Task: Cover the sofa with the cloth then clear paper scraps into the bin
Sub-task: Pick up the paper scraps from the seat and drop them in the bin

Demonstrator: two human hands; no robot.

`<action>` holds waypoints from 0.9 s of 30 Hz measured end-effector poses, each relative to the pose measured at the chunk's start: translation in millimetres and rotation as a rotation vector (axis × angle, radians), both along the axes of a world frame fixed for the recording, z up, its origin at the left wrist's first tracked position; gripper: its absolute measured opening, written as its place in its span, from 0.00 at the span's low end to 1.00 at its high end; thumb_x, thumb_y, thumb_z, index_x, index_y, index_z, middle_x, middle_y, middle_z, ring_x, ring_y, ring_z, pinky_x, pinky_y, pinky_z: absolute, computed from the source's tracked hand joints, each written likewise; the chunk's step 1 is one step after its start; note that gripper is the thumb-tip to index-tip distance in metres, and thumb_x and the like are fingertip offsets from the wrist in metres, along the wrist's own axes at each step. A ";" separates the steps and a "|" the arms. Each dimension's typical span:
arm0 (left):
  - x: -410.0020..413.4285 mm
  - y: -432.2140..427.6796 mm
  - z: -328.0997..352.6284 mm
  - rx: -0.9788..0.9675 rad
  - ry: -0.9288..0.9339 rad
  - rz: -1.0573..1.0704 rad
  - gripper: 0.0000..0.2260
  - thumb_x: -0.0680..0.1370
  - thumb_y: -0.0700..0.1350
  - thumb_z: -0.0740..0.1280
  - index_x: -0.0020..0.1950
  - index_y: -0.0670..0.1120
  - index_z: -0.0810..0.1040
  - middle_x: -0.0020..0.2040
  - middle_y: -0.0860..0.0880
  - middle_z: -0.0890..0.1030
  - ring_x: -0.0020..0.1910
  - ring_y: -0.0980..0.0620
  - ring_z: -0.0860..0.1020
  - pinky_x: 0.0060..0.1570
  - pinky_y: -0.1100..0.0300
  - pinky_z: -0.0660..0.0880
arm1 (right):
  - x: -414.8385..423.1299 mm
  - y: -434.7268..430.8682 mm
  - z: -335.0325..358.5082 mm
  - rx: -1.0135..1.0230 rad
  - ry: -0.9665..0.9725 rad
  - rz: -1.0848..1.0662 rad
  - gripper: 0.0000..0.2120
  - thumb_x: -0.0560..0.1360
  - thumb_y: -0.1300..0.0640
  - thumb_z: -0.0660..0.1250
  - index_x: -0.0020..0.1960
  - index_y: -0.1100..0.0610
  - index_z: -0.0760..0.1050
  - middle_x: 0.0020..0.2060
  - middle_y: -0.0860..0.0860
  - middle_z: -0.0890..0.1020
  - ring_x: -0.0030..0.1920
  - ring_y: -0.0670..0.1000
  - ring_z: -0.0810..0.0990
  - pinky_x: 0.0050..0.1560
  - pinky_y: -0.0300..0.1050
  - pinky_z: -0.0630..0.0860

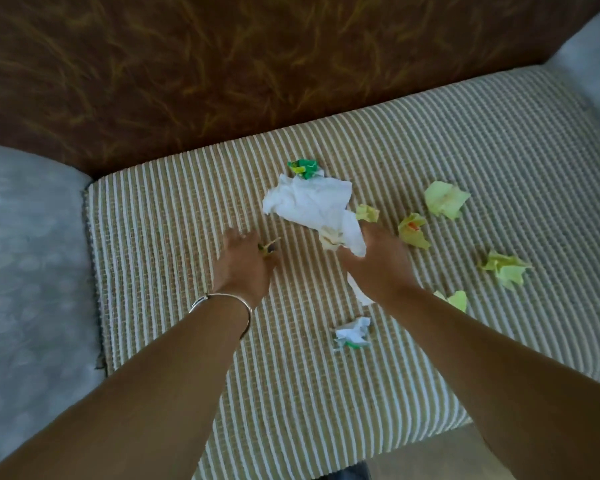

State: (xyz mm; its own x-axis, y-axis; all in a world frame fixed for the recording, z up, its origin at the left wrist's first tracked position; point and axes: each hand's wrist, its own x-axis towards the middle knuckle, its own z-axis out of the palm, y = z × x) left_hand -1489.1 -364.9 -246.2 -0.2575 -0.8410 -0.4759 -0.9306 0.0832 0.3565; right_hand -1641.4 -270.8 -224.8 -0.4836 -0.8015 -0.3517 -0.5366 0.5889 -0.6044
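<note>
A tan and white striped cloth [174,216] lies spread over the sofa seat. My left hand [245,263] is closed on a small yellowish scrap [270,245] near the middle of the cloth. My right hand [378,263] grips the near end of a large crumpled white paper [309,202]. A green scrap [303,167] lies just behind that paper. Several pale yellow-green scraps [445,199] are scattered on the right part of the cloth. A small white and green scrap [353,332] lies between my forearms.
The brown patterned sofa back [222,64] rises behind the seat. Grey cushions flank the cloth on the left [25,254] and at the far right [589,57]. Floor shows past the seat's front edge at the bottom right. No bin is in view.
</note>
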 end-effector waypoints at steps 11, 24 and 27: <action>-46.1 83.5 21.2 0.359 0.134 -0.598 0.15 0.72 0.50 0.71 0.53 0.47 0.71 0.45 0.51 0.75 0.43 0.49 0.75 0.44 0.56 0.71 | -42.2 39.1 21.4 0.075 0.062 -0.210 0.14 0.77 0.57 0.62 0.60 0.63 0.73 0.55 0.59 0.80 0.57 0.59 0.77 0.48 0.44 0.69; -55.8 113.0 4.5 0.104 0.092 -0.651 0.06 0.77 0.44 0.65 0.52 0.47 0.72 0.48 0.48 0.74 0.45 0.45 0.77 0.40 0.56 0.71 | -18.6 109.8 -23.6 0.313 0.277 -0.257 0.15 0.77 0.57 0.62 0.64 0.54 0.69 0.64 0.53 0.69 0.66 0.57 0.64 0.62 0.55 0.66; -68.3 114.0 6.5 0.224 0.231 -0.449 0.05 0.77 0.44 0.64 0.51 0.46 0.73 0.41 0.49 0.76 0.40 0.43 0.77 0.32 0.55 0.72 | -20.5 105.8 -23.5 0.243 0.227 -0.249 0.16 0.77 0.62 0.62 0.64 0.57 0.69 0.62 0.55 0.72 0.64 0.57 0.67 0.59 0.49 0.70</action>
State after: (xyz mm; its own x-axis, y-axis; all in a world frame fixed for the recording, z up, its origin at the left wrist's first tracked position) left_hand -1557.4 -250.9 -239.7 -0.6864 -0.5096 -0.5188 -0.7166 0.3524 0.6019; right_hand -1661.9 -165.0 -248.4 -0.7391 -0.5573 -0.3783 -0.4637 0.8283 -0.3145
